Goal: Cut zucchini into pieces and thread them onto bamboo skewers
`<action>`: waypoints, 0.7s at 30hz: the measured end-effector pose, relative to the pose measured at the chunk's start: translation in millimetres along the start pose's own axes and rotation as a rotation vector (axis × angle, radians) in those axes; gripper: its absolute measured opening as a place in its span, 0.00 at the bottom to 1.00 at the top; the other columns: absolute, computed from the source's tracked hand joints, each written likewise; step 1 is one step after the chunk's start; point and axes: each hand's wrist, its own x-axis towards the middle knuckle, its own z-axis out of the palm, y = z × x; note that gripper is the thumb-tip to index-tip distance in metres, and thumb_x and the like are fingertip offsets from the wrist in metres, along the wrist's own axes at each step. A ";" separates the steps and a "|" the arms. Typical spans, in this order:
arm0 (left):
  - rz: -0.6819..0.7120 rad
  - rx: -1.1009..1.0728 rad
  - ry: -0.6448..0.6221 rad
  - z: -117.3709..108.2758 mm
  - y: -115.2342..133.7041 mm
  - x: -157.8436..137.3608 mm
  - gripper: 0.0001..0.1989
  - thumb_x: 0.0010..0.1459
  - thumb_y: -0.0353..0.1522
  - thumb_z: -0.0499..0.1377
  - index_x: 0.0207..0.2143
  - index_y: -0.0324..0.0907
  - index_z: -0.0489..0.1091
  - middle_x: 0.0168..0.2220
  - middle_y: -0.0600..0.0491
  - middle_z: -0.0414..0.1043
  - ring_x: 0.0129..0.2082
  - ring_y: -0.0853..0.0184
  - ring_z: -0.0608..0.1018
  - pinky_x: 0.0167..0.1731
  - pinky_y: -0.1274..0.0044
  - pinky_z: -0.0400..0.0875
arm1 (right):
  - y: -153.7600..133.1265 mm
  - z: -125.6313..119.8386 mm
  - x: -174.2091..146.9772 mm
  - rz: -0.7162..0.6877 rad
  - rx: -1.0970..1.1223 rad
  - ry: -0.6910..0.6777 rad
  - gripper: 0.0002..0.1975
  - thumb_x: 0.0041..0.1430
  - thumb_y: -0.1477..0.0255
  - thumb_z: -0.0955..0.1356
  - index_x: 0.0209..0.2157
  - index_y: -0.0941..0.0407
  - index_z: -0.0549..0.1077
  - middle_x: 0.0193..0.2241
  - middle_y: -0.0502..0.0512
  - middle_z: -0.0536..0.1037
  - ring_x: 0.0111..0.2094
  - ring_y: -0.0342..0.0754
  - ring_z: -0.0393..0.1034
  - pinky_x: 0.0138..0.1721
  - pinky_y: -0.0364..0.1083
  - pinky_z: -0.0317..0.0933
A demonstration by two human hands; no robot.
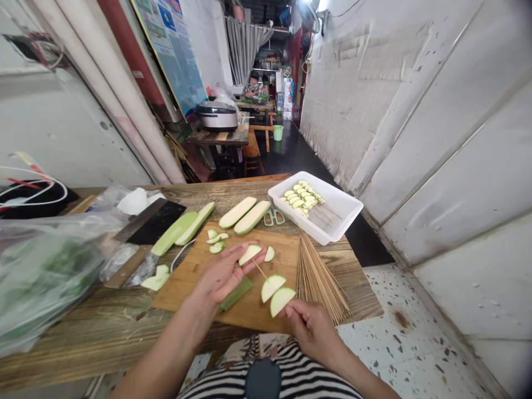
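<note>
My left hand holds a half-moon zucchini slice, white inside with a green rind, between thumb and fingers above the cutting board. A thin bamboo skewer reaches up to that slice; I cannot tell whether its tip has gone in. Two more slices are threaded along it. My right hand is closed on the skewer's lower end, close behind the nearer slice. On the board lie several offcuts, a loose slice and a green-handled knife or strip, partly under my left hand.
Zucchini halves lie beyond the board, beside scissors. A white tub holds filled skewers. Bare skewers fan out at right. Plastic bags and a dark cleaver blade lie left. A person sits far back.
</note>
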 end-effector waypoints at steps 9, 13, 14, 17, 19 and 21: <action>-0.023 -0.004 -0.012 0.8 -6.6 0.8 0.06 0.54 0.24 0.56 0.31 0.34 0.73 0.37 0.42 0.77 0.44 0.57 0.77 0.48 0.67 0.70 | -5.3 0.0 2.4 0.001 -0.010 0.022 0.13 0.62 0.75 0.58 0.27 0.58 0.69 0.20 0.47 0.69 0.21 0.41 0.62 0.23 0.38 0.50; -0.036 0.003 -0.015 2.3 -9.5 0.8 0.06 0.55 0.24 0.56 0.31 0.33 0.73 0.38 0.43 0.77 0.43 0.58 0.77 0.48 0.68 0.70 | -5.7 0.2 3.1 0.008 -0.019 0.031 0.13 0.62 0.75 0.58 0.27 0.58 0.69 0.20 0.48 0.69 0.20 0.41 0.62 0.23 0.38 0.50; -0.047 0.006 -0.018 2.8 -10.3 0.7 0.06 0.55 0.25 0.56 0.31 0.33 0.73 0.38 0.43 0.77 0.43 0.58 0.77 0.49 0.68 0.70 | -5.6 0.4 3.0 0.010 -0.020 0.031 0.13 0.62 0.76 0.58 0.27 0.57 0.69 0.20 0.48 0.69 0.21 0.41 0.62 0.23 0.38 0.50; -0.073 0.019 -0.027 3.9 -13.0 0.3 0.07 0.56 0.26 0.55 0.30 0.35 0.73 0.38 0.45 0.77 0.43 0.60 0.77 0.49 0.68 0.70 | -5.3 1.0 2.5 0.013 -0.024 0.030 0.12 0.61 0.77 0.58 0.27 0.57 0.69 0.21 0.48 0.70 0.21 0.41 0.63 0.23 0.38 0.50; -0.072 0.020 -0.034 4.5 -14.6 0.1 0.07 0.55 0.27 0.55 0.29 0.36 0.73 0.38 0.46 0.77 0.43 0.60 0.77 0.49 0.67 0.70 | -5.0 1.5 2.2 0.016 -0.027 0.034 0.12 0.61 0.77 0.58 0.28 0.57 0.69 0.21 0.48 0.70 0.21 0.41 0.63 0.23 0.38 0.51; -0.058 0.007 -0.042 5.0 -16.1 0.0 0.06 0.55 0.27 0.56 0.29 0.36 0.73 0.38 0.46 0.77 0.43 0.59 0.77 0.49 0.66 0.70 | -4.6 2.0 2.1 0.021 -0.033 0.039 0.12 0.61 0.77 0.58 0.28 0.58 0.69 0.21 0.48 0.71 0.21 0.41 0.63 0.23 0.38 0.51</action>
